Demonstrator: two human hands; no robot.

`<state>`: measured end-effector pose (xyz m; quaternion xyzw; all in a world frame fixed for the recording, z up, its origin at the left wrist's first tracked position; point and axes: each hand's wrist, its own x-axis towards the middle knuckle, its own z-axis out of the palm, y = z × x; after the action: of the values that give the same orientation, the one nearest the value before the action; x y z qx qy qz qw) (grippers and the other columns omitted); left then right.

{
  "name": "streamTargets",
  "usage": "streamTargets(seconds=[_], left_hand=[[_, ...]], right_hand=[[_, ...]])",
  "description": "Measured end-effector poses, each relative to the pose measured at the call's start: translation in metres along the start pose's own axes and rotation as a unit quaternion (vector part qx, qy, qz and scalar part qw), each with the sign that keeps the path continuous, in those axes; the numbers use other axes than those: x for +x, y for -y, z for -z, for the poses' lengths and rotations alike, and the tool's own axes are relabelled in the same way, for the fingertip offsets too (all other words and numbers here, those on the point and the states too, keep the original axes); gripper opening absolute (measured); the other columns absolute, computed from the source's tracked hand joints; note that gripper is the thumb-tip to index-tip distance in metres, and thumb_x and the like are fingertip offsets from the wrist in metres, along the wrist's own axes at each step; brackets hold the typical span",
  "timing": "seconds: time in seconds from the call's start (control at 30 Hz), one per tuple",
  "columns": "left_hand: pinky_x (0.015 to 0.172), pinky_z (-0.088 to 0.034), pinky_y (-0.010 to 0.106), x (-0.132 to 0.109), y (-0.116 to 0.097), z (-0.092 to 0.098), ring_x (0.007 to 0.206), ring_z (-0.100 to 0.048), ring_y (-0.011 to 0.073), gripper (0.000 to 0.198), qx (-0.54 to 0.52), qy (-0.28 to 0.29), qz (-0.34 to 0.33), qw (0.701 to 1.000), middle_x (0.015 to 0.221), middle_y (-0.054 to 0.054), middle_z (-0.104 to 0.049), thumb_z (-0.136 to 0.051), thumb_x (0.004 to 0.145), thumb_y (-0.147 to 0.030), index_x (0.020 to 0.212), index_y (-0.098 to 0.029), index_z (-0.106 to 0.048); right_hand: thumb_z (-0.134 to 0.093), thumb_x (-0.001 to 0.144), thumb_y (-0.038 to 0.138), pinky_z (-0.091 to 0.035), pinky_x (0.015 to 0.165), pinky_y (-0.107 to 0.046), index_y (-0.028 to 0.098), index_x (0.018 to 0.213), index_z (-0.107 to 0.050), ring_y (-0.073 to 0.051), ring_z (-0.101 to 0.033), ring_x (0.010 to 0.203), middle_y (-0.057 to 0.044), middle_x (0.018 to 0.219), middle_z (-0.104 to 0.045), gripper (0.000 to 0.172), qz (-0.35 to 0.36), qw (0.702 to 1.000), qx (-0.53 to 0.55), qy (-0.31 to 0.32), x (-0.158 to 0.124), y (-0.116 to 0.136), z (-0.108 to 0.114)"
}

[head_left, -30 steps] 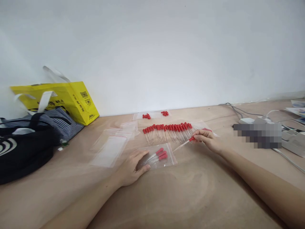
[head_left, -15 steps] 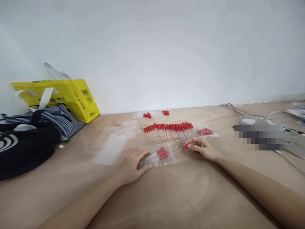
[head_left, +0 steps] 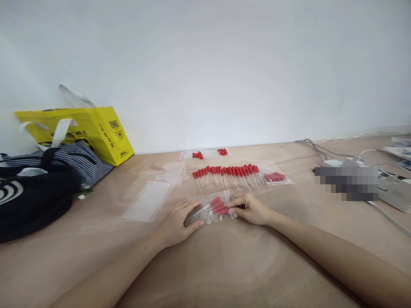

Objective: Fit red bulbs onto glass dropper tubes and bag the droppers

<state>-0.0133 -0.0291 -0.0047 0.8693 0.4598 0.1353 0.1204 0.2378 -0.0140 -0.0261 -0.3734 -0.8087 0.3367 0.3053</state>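
Note:
A small clear zip bag (head_left: 210, 209) lies on the brown table and holds several glass droppers with red rubber bulbs. My left hand (head_left: 178, 224) rests on the bag's left end, fingers bent down and pinning it. My right hand (head_left: 248, 208) is at the bag's right opening, fingers pinched on a red-bulbed dropper (head_left: 224, 210) that is partly inside the bag. Just behind, a row of several loose droppers (head_left: 227, 176) lies side by side. A filled bag of droppers (head_left: 275, 176) sits at the right end of that row.
Empty clear zip bags (head_left: 150, 194) lie to the left. Two more filled bags (head_left: 208, 153) sit near the wall. A yellow tote (head_left: 86, 130) and a dark striped bag (head_left: 41, 184) stand at far left. Cables and a power strip (head_left: 385, 182) lie at right.
My right hand took a dropper from the right end of the row, carried it leftward and toward me, and now has it at the mouth of the bag. My left hand stayed put.

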Motion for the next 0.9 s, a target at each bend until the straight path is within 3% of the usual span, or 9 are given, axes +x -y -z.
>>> streamTargets(seconds=[0.13, 0.27, 0.33, 0.4, 0.53, 0.63, 0.77, 0.9], left_hand=[[0.093, -0.035, 0.04, -0.001, -0.001, -0.001, 0.109, -0.046, 0.0231, 0.047, -0.017, -0.003, 0.002, 1.0, 0.119, 0.007, -0.051, -0.048, 0.076, -0.043, 0.117, -0.02, -0.045], [0.087, -0.04, 0.033, 0.015, 0.006, 0.0, 0.102, -0.051, 0.0199, 0.043, -0.068, -0.029, 0.022, 0.997, 0.113, 0.006, -0.055, -0.047, 0.077, -0.045, 0.111, -0.019, -0.047], [0.084, -0.041, 0.03, 0.034, 0.012, 0.001, 0.098, -0.053, 0.0183, 0.034, -0.055, -0.079, 0.074, 0.993, 0.104, 0.005, -0.059, -0.042, 0.079, -0.043, 0.099, -0.018, -0.052], [0.083, -0.041, 0.029, 0.058, 0.018, 0.003, 0.096, -0.054, 0.0186, 0.031, -0.005, -0.099, 0.169, 0.981, 0.103, 0.006, -0.058, -0.046, 0.077, -0.042, 0.095, -0.017, -0.052], [0.074, -0.044, 0.03, 0.101, 0.023, 0.004, 0.092, -0.057, 0.0234, 0.038, 0.022, -0.081, 0.242, 0.967, 0.101, 0.012, -0.059, -0.055, 0.069, -0.029, 0.103, -0.013, -0.046], [0.068, -0.044, 0.03, 0.119, 0.021, 0.004, 0.092, -0.057, 0.0279, 0.049, 0.044, -0.055, 0.287, 0.955, 0.1, 0.017, -0.059, -0.059, 0.062, -0.02, 0.107, -0.01, -0.044], [0.069, -0.044, 0.032, 0.128, 0.016, 0.006, 0.094, -0.056, 0.0314, 0.06, 0.07, -0.027, 0.325, 0.943, 0.101, 0.021, -0.058, -0.059, 0.061, -0.017, 0.115, -0.006, -0.037], [0.07, -0.043, 0.034, 0.116, 0.015, 0.013, 0.094, -0.056, 0.0326, 0.052, 0.084, -0.009, 0.324, 0.942, 0.1, 0.023, -0.058, -0.053, 0.065, -0.013, 0.114, -0.005, -0.037]], right_hand=[[-0.066, 0.062, 0.036, -0.035, 0.047, -0.02, 0.015, 0.059, -0.061, -0.008, -0.045, 0.05, 0.001, 0.055, -0.055, 0.022, -0.091, 0.994, 0.048, -0.042, 0.003, -0.009, -0.005], [-0.066, 0.062, 0.037, -0.032, 0.045, -0.019, 0.016, 0.06, -0.06, -0.006, -0.041, 0.047, 0.003, 0.053, -0.051, 0.022, -0.074, 0.995, 0.062, -0.031, 0.002, -0.01, -0.004], [-0.062, 0.066, 0.037, -0.032, 0.046, -0.019, 0.017, 0.062, -0.06, -0.006, -0.041, 0.048, 0.003, 0.054, -0.051, 0.021, -0.054, 0.997, 0.059, -0.018, 0.001, -0.009, -0.002], [-0.059, 0.069, 0.038, -0.033, 0.046, -0.019, 0.017, 0.064, -0.059, -0.006, -0.04, 0.048, 0.003, 0.054, -0.05, 0.021, -0.044, 0.998, 0.051, -0.011, -0.001, -0.008, -0.001], [-0.057, 0.071, 0.038, -0.033, 0.046, -0.02, 0.018, 0.066, -0.06, -0.007, -0.041, 0.048, 0.003, 0.054, -0.05, 0.021, -0.039, 0.999, 0.032, -0.012, -0.003, -0.01, 0.001], [-0.057, 0.071, 0.036, -0.033, 0.047, -0.02, 0.018, 0.067, -0.061, -0.007, -0.042, 0.049, 0.002, 0.055, -0.051, 0.019, -0.032, 0.999, 0.022, -0.014, -0.004, -0.01, 0.001], [-0.057, 0.071, 0.033, -0.033, 0.047, -0.02, 0.017, 0.068, -0.06, -0.007, -0.042, 0.049, 0.003, 0.055, -0.051, 0.017, -0.034, 0.999, 0.019, -0.016, -0.004, -0.009, 0.001], [-0.055, 0.072, 0.033, -0.032, 0.045, -0.02, 0.017, 0.067, -0.06, -0.007, -0.041, 0.048, 0.003, 0.053, -0.05, 0.017, -0.048, 0.998, 0.014, -0.026, -0.004, -0.009, 0.001]])
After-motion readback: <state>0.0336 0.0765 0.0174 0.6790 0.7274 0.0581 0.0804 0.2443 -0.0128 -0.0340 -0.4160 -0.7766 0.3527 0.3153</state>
